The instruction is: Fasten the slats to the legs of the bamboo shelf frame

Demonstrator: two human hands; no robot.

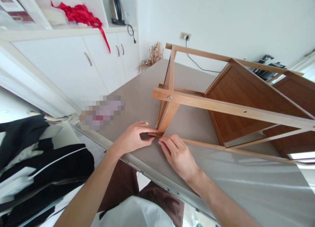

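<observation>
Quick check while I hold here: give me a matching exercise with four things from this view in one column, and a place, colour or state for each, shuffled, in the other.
Things:
1. Wooden frame
2. Kettle
3. Ribbon
4. Left hand

Descriptions:
A. Red, one end trailing over the edge of a shelf
B. At the near lower corner of the framework
C. Brown, resting on the table
D. Silver and black, upright

Pairs: 1-C, 2-D, 3-A, 4-B
</observation>
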